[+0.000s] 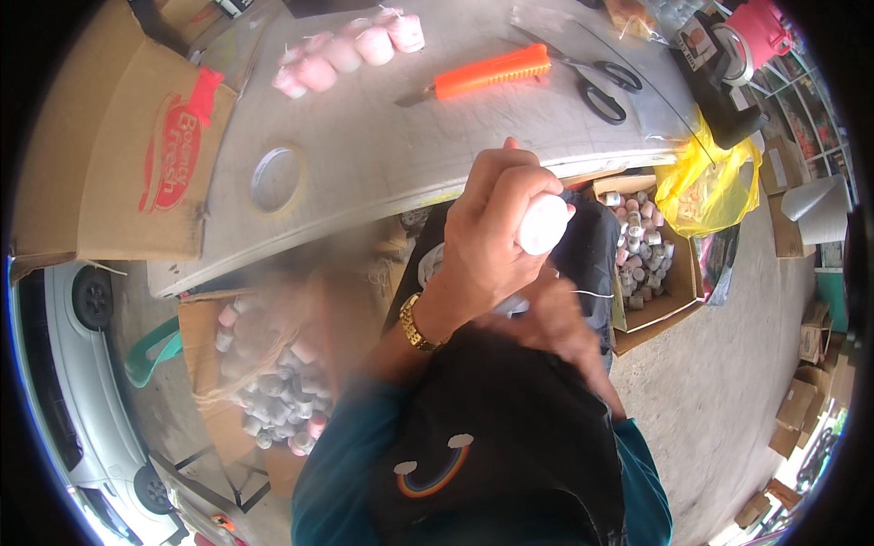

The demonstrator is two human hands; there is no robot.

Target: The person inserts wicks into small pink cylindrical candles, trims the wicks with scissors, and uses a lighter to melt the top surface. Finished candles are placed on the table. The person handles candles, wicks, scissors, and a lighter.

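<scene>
My left hand (pixel 496 214), with a gold band on its wrist, is closed around a small pink candle (pixel 543 224), its pale round end facing up. Below it, my right hand (pixel 555 323) is smeared by motion, so its fingers cannot be made out. A thin white string (pixel 594 293) sticks out to the right beside that hand. Both hands are over my lap, in front of the table edge. On the table stands a short row of pink candles (pixel 341 53) with white wicks, pressed together.
The grey table (pixel 364 136) holds an orange cutter (pixel 492 71), black-handled scissors (pixel 603 91), a tape roll (pixel 278 179) and a cardboard box (pixel 118 155). Boxes of small candles stand at lower left (pixel 202 341) and right (pixel 669 320). A yellow plastic bag (pixel 719 182) hangs at the table's right.
</scene>
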